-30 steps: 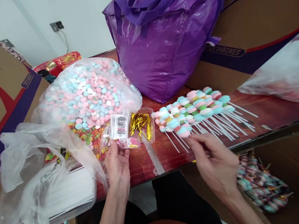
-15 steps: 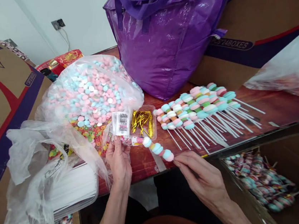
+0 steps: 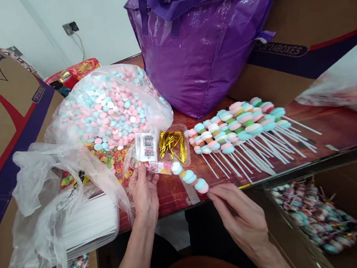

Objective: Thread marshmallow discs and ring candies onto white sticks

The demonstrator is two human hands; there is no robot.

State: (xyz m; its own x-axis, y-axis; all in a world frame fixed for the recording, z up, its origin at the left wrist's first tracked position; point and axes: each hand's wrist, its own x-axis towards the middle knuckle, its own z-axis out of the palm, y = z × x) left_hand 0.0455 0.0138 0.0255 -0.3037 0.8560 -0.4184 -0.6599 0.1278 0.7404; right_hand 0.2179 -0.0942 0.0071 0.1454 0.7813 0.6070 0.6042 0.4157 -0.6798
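My right hand [image 3: 239,213] pinches the lower end of a candy skewer [image 3: 190,178], whose pink, blue and white sweets point up and to the left. The stick under the sweets is mostly hidden by my fingers. My left hand [image 3: 145,193] is closed with its thumb on the lower edge of a printed clear plastic wrapper [image 3: 147,146] that bears a barcode label. Right beside that wrapper, a clear tray [image 3: 186,144] holds gold twist ties [image 3: 171,145]. Farther right, a row of finished-looking candy skewers [image 3: 238,125] lies with white sticks toward me.
A plastic bag of pink, blue and white sweets [image 3: 110,103] and ring sweets [image 3: 107,159] lie at the left. White sticks [image 3: 88,221] fill a container in front. A purple bag [image 3: 195,59] stands behind. Below right, a carton [image 3: 292,224] holds wrapped skewers [image 3: 316,213].
The view has shifted slightly, so the things on the table appear a little to the right. Both hands keep their hold, with the skewer beside the wrapper as before.
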